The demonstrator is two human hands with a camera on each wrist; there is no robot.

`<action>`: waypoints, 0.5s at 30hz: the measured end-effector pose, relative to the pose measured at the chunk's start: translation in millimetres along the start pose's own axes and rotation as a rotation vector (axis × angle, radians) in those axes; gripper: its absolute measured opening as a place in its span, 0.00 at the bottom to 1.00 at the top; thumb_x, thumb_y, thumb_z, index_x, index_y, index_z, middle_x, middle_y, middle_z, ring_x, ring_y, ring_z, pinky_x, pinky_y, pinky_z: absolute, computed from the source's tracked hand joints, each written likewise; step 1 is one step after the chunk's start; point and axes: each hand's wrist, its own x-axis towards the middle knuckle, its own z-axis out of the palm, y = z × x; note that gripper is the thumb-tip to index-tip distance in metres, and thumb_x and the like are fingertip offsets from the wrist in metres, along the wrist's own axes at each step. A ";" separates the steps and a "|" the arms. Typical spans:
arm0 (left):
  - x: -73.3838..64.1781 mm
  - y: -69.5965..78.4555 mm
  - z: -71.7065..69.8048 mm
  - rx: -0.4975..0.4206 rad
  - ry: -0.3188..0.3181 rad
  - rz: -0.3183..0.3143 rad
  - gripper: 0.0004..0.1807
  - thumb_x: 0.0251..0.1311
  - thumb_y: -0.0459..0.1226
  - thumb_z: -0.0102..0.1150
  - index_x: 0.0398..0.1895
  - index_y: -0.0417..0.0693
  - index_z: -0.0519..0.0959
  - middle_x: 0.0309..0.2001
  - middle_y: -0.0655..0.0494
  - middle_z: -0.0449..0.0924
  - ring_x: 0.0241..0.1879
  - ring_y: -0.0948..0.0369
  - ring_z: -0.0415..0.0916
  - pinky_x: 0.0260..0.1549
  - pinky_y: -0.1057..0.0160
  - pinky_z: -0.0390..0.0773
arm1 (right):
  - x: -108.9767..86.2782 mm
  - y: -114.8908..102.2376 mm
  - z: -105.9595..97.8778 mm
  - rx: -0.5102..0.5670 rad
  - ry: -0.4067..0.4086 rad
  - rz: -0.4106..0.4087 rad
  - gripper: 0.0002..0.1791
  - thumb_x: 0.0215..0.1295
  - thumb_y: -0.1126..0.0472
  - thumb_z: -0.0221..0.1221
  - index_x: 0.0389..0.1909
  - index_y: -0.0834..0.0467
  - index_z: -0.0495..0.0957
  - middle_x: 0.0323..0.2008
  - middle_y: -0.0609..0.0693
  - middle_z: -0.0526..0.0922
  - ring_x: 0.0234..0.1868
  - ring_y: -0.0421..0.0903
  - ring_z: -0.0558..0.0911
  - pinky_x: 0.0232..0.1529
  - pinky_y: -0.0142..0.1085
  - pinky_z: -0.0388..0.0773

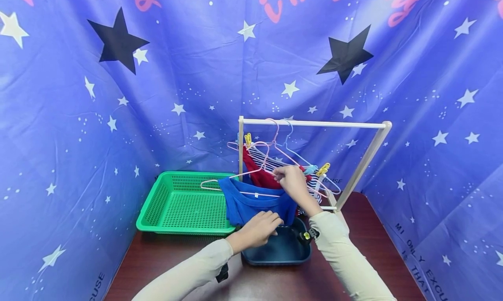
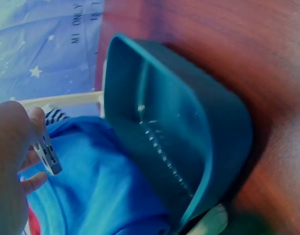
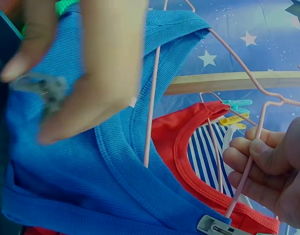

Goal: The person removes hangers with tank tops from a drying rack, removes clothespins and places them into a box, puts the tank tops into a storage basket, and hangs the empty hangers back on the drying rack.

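My right hand (image 1: 291, 182) pinches a pink wire hanger (image 3: 244, 177) by its sloping arm. On that hanger hangs a blue knit shirt (image 1: 245, 207), its neckline open around the wire. A grey clothespin (image 3: 217, 225) sits at the shirt's shoulder near the right hand. My left hand (image 1: 259, 229), lower and in front of the shirt, grips another grey clothespin (image 2: 48, 155) between thumb and fingers. Blurred in the right wrist view, the left hand's clothespin stays clear of the hanger wire. Beneath the left hand is a dark blue-green basin (image 2: 227, 122).
Behind the shirt, a wooden rack (image 1: 314, 123) carries pink and blue hangers with a red garment (image 1: 255, 172) and striped clothing, held by yellow clothespins (image 1: 324, 169) and blue ones. A green plastic basket (image 1: 143, 218) stands at left on the dark wooden table (image 1: 133, 266).
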 end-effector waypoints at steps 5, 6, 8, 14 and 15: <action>-0.3 10.4 16.8 0.020 -0.064 0.060 0.16 0.67 0.46 0.66 0.55 0.55 0.77 0.47 0.62 0.79 0.47 0.65 0.77 0.48 0.69 0.78 | 0.5 -0.7 0.3 -0.002 -0.007 0.007 0.16 0.54 0.80 0.57 0.35 0.63 0.89 0.29 0.55 0.90 0.32 0.51 0.90 0.25 0.37 0.80; 0.0 12.6 19.9 0.025 -0.087 0.066 0.17 0.67 0.46 0.66 0.55 0.55 0.77 0.47 0.63 0.79 0.47 0.65 0.76 0.48 0.69 0.77 | 0.6 -0.6 0.6 -0.003 -0.008 0.007 0.16 0.54 0.80 0.57 0.35 0.63 0.89 0.29 0.55 0.90 0.32 0.51 0.90 0.25 0.37 0.80; 0.7 17.0 25.5 0.026 -0.138 0.071 0.16 0.67 0.46 0.66 0.54 0.56 0.76 0.48 0.63 0.79 0.47 0.65 0.76 0.48 0.69 0.77 | 0.6 -1.5 1.1 -0.004 -0.010 0.010 0.16 0.55 0.79 0.57 0.36 0.63 0.89 0.29 0.55 0.90 0.32 0.51 0.90 0.26 0.38 0.81; 4.2 23.4 40.6 0.013 -0.240 0.072 0.16 0.67 0.49 0.64 0.54 0.59 0.78 0.50 0.64 0.81 0.49 0.65 0.77 0.48 0.69 0.77 | 0.4 -2.9 3.4 0.010 -0.002 0.003 0.17 0.53 0.81 0.56 0.34 0.63 0.89 0.29 0.56 0.90 0.31 0.51 0.90 0.30 0.43 0.85; 4.7 23.6 42.4 0.011 -0.251 0.075 0.16 0.67 0.50 0.65 0.54 0.60 0.78 0.50 0.65 0.81 0.49 0.66 0.77 0.48 0.70 0.77 | 0.4 -2.7 3.5 0.010 0.000 -0.001 0.17 0.52 0.81 0.55 0.33 0.63 0.89 0.28 0.56 0.90 0.31 0.50 0.90 0.31 0.44 0.85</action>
